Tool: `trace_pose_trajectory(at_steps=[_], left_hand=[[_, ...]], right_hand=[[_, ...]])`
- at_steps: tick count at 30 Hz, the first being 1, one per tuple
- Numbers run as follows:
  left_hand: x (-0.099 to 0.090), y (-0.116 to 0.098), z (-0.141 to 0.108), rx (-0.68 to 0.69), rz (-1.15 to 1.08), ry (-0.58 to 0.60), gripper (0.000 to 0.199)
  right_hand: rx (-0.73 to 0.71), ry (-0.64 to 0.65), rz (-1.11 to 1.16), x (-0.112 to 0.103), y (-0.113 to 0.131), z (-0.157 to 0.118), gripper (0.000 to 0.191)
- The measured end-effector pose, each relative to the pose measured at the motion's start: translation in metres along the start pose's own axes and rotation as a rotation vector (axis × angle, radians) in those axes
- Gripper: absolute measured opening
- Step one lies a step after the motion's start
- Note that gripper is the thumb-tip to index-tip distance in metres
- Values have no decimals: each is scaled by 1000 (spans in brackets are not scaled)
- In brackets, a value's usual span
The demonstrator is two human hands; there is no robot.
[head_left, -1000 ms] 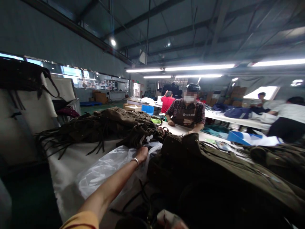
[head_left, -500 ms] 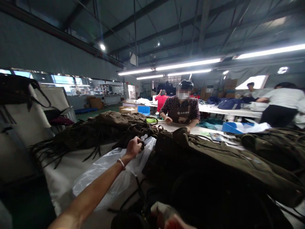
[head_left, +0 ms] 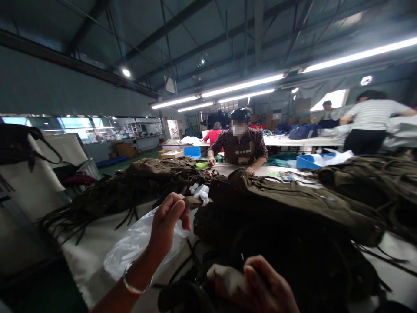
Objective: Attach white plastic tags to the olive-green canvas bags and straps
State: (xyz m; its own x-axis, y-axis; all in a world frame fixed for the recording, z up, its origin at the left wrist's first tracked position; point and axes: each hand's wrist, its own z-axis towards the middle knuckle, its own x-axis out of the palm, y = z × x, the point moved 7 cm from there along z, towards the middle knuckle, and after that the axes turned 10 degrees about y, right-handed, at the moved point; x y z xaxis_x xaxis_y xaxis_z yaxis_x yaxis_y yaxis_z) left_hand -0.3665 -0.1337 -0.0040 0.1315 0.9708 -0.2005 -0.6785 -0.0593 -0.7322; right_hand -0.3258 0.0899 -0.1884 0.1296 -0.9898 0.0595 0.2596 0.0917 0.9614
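My left hand [head_left: 169,217], with a bracelet on its wrist, pinches a strip of dark olive fabric [head_left: 194,201] above a clear plastic bag [head_left: 130,248]. Small white pieces [head_left: 200,191] lie just behind that strip. Low in the view, my right hand [head_left: 267,282] is closed at a light-coloured piece of cloth [head_left: 224,278]; a thin bright tip shows just above its fingers. Beside and behind this hand lies a large dark olive bag [head_left: 293,204].
A pile of olive bags with loose straps [head_left: 153,174] covers the left of the table [head_left: 84,248]. Across it a person in an apron [head_left: 243,150] leans over. More olive bags [head_left: 368,182] and a blue box [head_left: 312,161] are at right.
My left hand has come back towards me and now holds the fabric strip up. My right hand has risen further into view. The camera view has shifted to the right.
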Motion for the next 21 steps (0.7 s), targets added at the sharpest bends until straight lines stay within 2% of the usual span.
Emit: trace_pose_trajectory(at_steps=[2,3,5,7,8,10,12,15,18,19,20,21], left_hand=[[24,-4,-14,60,3,128,41],[37,1,-22,35,34,216,47],[58,23,-42,-141,105,411,53],[69,47,-65,-349,182,586,51],[71,55,-75,-408,229,654,50],[72,58,-87,-411,358,754,46],[70,54,-91,-380,500,790,37],[68,48,-86,-424,559,745,4],[71,50,-74,-451,455,718,63],[73,53,-71,-454,435,745,73],[77,57,-68,-469,427,794,71],[81,62,-67,-486,435,851,59]], right_hand=[[-33,-78,-58,-13,9,-3,47],[-42,-98,-80,-17,13,-4,46],[-46,-108,-93,-23,17,-7,46],[-39,-97,-70,-23,18,-8,45],[-32,-92,-56,-23,18,-9,44],[-13,-84,-31,-21,15,-9,44],[2,-88,-6,-21,11,-8,44],[18,-83,30,-22,4,-5,43],[29,-44,28,-21,0,-3,44],[30,-29,21,-20,0,-2,44],[29,-15,11,-18,1,-2,44],[28,-5,3,-17,1,-3,44]])
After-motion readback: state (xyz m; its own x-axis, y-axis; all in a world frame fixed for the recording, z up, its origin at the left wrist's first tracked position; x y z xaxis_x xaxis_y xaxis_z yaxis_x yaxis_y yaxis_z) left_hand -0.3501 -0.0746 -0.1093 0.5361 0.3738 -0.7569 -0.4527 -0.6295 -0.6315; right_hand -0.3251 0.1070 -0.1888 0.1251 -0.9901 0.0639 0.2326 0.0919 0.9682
